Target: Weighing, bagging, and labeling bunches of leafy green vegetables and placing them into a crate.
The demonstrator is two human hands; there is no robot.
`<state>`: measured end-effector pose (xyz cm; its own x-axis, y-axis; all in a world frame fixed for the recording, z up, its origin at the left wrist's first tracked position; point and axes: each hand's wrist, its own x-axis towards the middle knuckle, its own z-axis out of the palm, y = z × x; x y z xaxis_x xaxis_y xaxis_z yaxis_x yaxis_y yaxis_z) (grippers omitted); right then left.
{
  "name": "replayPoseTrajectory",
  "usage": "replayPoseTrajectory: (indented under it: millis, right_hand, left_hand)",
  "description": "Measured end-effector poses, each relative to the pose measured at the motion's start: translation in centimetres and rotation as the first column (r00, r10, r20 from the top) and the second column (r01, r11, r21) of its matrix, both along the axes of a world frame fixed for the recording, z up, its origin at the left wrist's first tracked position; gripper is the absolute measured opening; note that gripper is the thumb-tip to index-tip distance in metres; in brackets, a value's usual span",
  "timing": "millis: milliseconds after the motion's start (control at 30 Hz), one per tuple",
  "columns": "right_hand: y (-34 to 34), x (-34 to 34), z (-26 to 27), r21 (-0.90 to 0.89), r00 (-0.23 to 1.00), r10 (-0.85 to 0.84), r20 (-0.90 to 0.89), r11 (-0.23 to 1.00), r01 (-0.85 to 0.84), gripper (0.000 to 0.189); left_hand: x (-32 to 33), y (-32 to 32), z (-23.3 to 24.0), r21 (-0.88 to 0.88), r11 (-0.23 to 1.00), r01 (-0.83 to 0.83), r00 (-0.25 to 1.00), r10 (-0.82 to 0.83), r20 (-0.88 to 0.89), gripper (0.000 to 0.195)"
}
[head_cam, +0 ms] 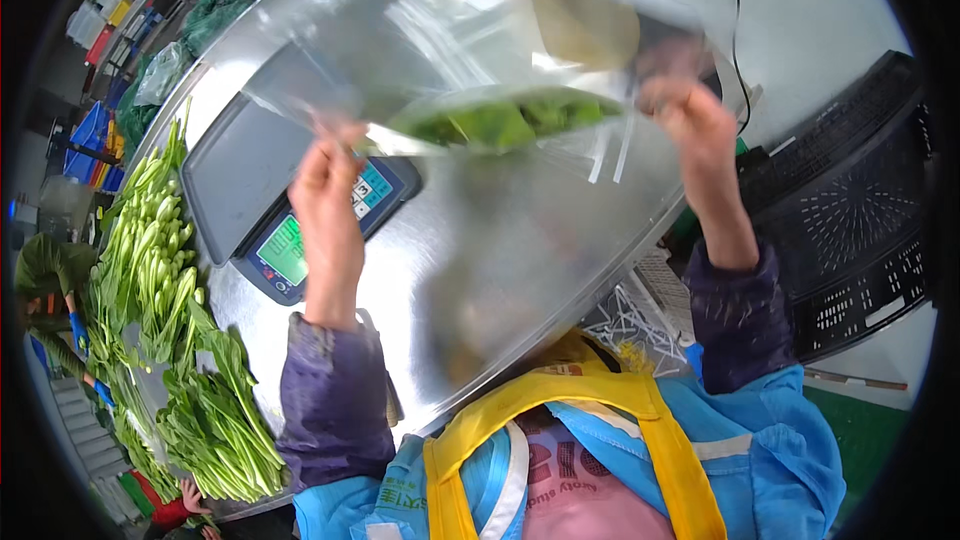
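My left hand (330, 195) pinches one side of a clear plastic bag (442, 37), and my right hand (694, 127) grips its other side. Stretched between them above the steel table (390, 300), the bag is blurred and holds leafy greens (495, 120). Below and beside my left hand sits a digital scale (285, 247) with a lit green display and a grey weighing platform (240, 165). Left of the scale lies a heap of green stalks with pale stems (157, 232). A bunch of leafy greens (217, 420) lies nearer me, at the table's left edge.
Black slotted plastic crates (840, 202) stand at the right, near a black power cord (739, 37). Thin white strips (637, 330) lie below the table's edge. At the left, a person wears blue gloves (79, 330); another person's hand (193, 499) reaches the greens. Green mesh sacks (217, 15) sit beyond.
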<state>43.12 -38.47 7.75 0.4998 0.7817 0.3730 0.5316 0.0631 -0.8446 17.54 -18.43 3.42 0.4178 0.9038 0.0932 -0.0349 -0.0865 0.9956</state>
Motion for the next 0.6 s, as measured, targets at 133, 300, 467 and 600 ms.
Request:
replayPoseTrajectory:
  millis: [133,300,467,600]
  right_hand:
    - [-4.4,-0.3,-9.4,-0.449,0.968,-0.002,-0.249,0.886,-0.114,0.026]
    - [-4.8,-4.0,-11.7,-0.622,0.67,-0.361,-0.649,0.759,-0.193,0.049]
    - [-7.5,-3.0,-15.5,-0.693,0.955,-0.172,-0.243,0.719,-0.047,0.061]
    - [-5.3,-6.6,-12.3,-0.515,0.954,-0.07,0.291,0.829,0.218,0.044]
  left_hand:
    - [-3.6,-3.4,-9.4,-0.303,0.944,0.13,0.955,-0.202,-0.219,0.018]
    - [-4.8,-9.2,-12.9,-0.729,0.684,0.012,0.965,-0.199,-0.17,0.048]
    - [-6.8,-12.7,-13.6,-0.724,0.67,0.167,0.902,-0.4,-0.162,0.014]
    - [-8.1,-13.4,-13.0,-0.771,0.619,0.15,0.913,-0.386,-0.132,0.015]
